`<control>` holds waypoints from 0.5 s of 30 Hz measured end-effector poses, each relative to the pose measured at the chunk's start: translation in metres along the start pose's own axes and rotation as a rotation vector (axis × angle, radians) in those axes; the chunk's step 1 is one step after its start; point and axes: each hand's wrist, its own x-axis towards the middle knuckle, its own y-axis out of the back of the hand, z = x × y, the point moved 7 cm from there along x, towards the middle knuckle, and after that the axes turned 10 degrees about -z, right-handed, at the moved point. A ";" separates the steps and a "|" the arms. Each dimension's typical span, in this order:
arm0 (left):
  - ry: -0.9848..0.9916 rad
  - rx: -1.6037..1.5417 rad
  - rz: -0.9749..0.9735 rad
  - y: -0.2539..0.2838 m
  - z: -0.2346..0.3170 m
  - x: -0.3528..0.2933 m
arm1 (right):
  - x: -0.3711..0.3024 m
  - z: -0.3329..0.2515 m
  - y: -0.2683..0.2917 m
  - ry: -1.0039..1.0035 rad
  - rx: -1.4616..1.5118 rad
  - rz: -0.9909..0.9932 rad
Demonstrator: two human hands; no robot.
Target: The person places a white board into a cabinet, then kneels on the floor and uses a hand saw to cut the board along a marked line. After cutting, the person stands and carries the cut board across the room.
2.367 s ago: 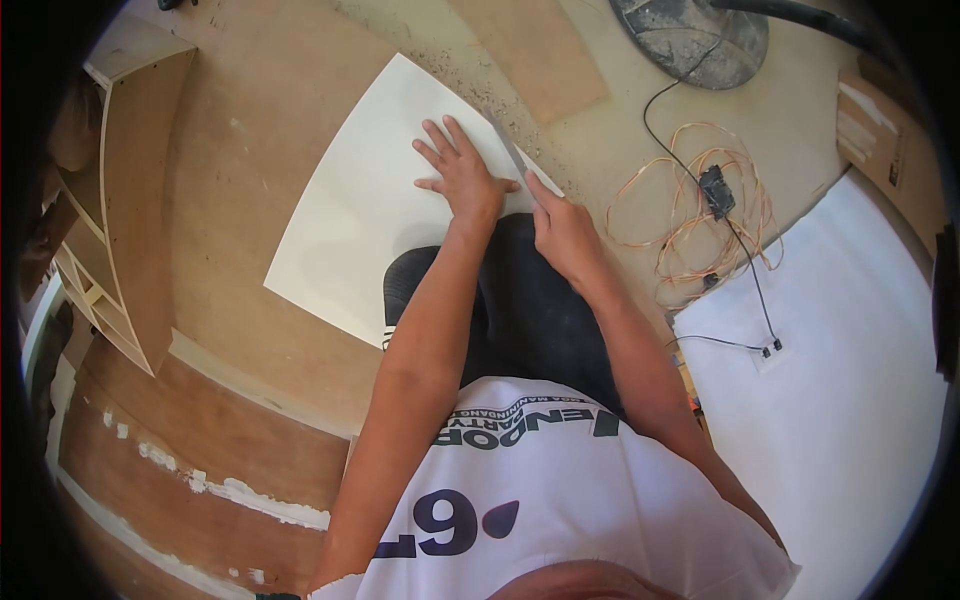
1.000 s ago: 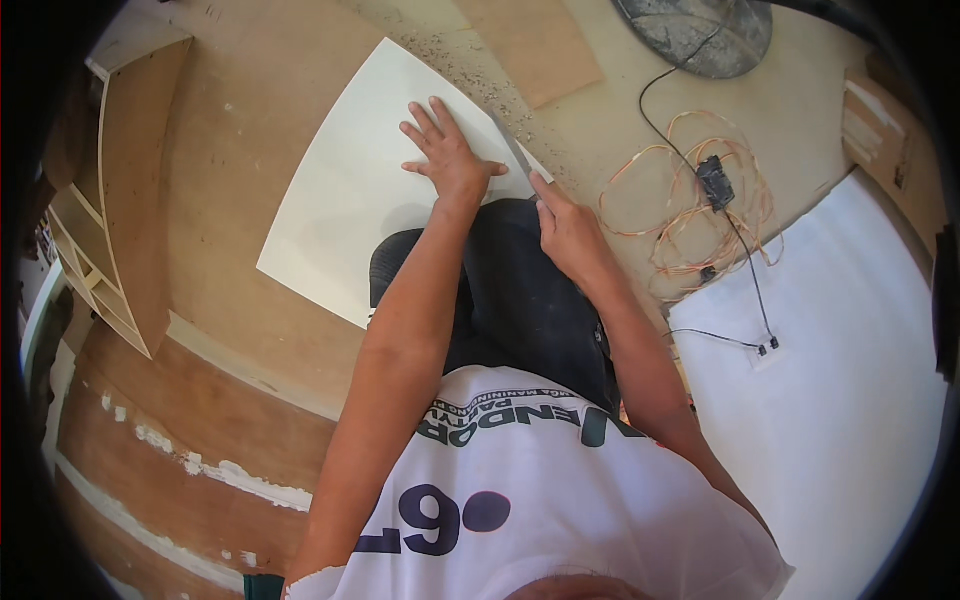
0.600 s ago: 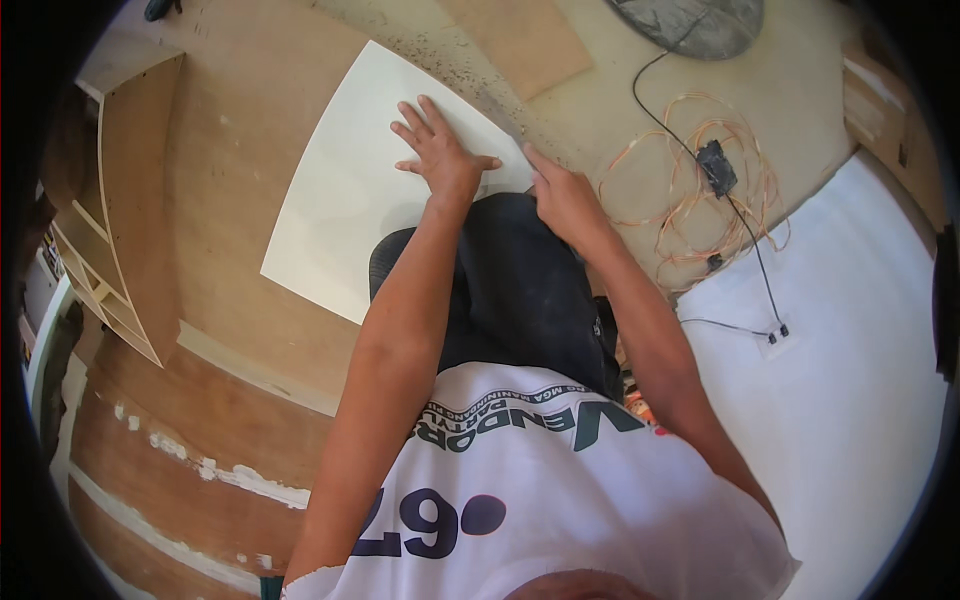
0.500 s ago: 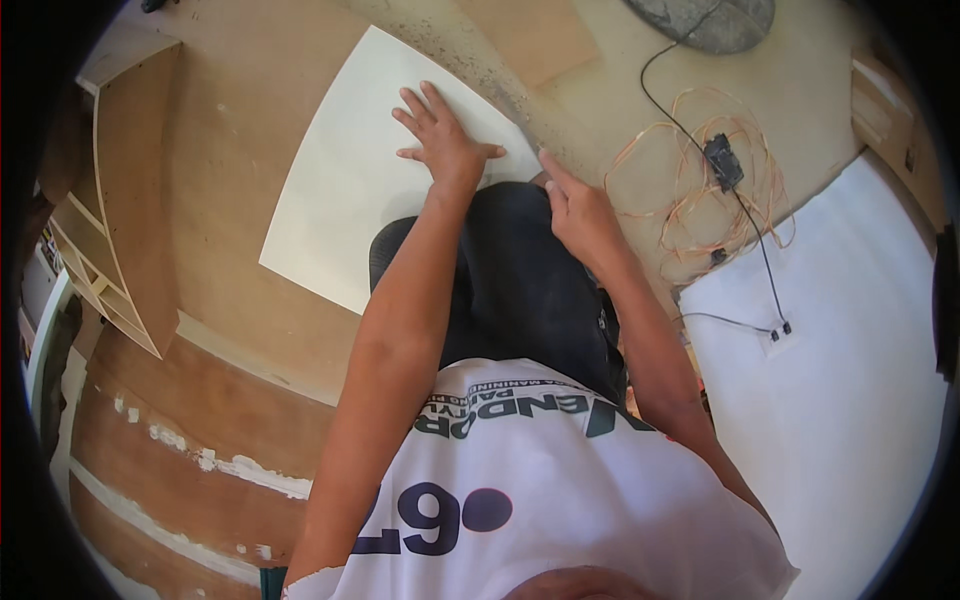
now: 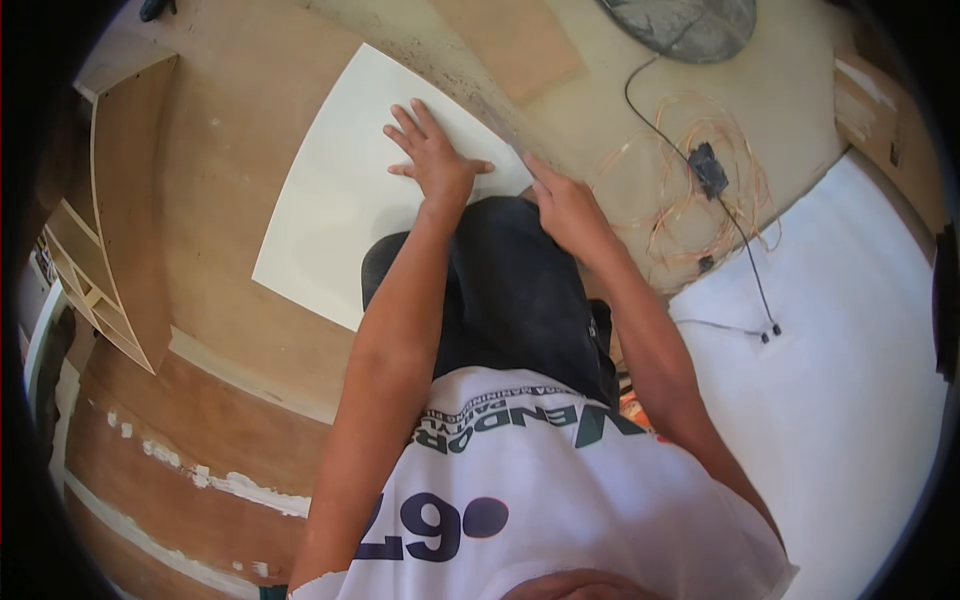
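A white panel (image 5: 320, 190) lies in front of me, its near right part under my dark-trousered knee. My left hand (image 5: 437, 165) rests flat on it with the fingers spread. At the panel's right edge my right hand (image 5: 570, 208) is closed, the index finger stretched forward. From that hand a thin, grey, blade-like tool (image 5: 505, 134) runs along the edge. Its handle is hidden in my grip, and its exact kind is not clear.
Coiled orange cord (image 5: 665, 215) and a black box (image 5: 708, 170) on a dark cable lie to the right. Beyond stands a round grey object (image 5: 690, 25). A large white sheet (image 5: 810, 400) is at right, a wooden cabinet frame (image 5: 130, 210) at left.
My right hand has slid a little forward along the panel's edge, and more of the grey tool shows. My left hand stays on the panel. The whole view has shifted slightly.
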 end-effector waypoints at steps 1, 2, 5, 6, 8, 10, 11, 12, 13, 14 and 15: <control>0.010 -0.001 -0.003 0.002 0.002 0.003 | -0.003 -0.001 0.000 0.005 -0.007 -0.003; -0.003 -0.001 0.022 0.003 0.001 0.002 | -0.016 0.002 -0.003 -0.011 -0.011 -0.015; -0.018 -0.001 0.048 0.004 0.000 0.001 | -0.046 0.020 -0.019 0.000 -0.060 0.001; -0.005 0.001 0.038 0.002 0.000 0.000 | -0.043 0.025 -0.021 0.026 -0.079 0.026; 0.006 0.007 0.036 0.001 0.000 0.002 | -0.041 0.034 -0.018 0.095 -0.091 0.051; 0.005 0.012 0.051 0.001 -0.002 0.003 | -0.029 0.048 -0.022 0.041 -0.115 0.006; 0.010 0.000 0.027 -0.006 -0.002 -0.004 | -0.014 0.063 -0.024 -0.058 -0.133 -0.052; 0.001 -0.009 0.021 -0.004 0.000 -0.001 | 0.002 0.069 -0.025 -0.142 -0.149 -0.092; -0.009 -0.019 0.014 -0.001 0.002 0.004 | -0.003 0.066 -0.023 -0.140 -0.129 -0.065; -0.027 -0.014 0.031 0.005 0.005 0.014 | -0.009 0.063 -0.018 -0.124 -0.118 -0.041; -0.014 -0.011 0.030 0.001 0.001 0.009 | -0.023 0.061 -0.016 -0.117 -0.108 -0.052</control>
